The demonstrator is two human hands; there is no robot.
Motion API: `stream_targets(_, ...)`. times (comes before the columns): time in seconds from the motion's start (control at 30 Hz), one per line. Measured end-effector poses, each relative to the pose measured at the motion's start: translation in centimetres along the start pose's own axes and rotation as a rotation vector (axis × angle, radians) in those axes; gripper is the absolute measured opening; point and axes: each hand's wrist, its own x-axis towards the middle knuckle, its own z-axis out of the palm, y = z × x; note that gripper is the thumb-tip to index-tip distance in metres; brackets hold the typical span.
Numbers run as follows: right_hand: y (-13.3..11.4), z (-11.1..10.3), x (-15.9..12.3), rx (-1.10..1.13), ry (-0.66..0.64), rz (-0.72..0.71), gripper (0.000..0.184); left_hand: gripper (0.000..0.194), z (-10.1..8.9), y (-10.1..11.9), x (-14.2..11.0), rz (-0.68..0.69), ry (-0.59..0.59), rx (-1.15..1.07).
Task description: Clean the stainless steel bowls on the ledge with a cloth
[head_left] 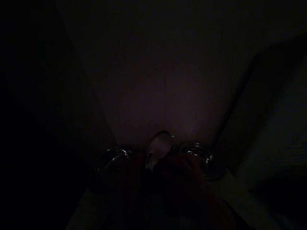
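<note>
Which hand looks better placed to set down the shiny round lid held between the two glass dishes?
Probably the right hand: a dim reddish shape there seems to grip the lid, beside the right dish. The left hand is not discernible in the dark.

The picture is almost wholly dark, and very little of the person's own body can be made out. Just below the small shiny glass lid (159, 148) at the lower middle, a dim rounded mass (184, 179) shows, which may be a hand; its fingers cannot be told apart. Below the lid a fainter, broader shape runs toward the bottom edge. Whether any sleeve, glove, watch or ring is worn cannot be told.
</note>
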Motion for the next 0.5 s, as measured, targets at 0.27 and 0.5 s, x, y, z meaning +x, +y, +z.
stream_targets(0.27,0.7,-0.5,0.3,0.020,0.083,0.146,0.042,0.028,0.2,-0.4,0.0,0.014,0.019,0.017)
stream_targets(0.5,0.5,-0.1,0.1,0.028,0.082,0.140,0.036,0.016,-0.7,-0.9,0.0,0.050,0.075,0.009)
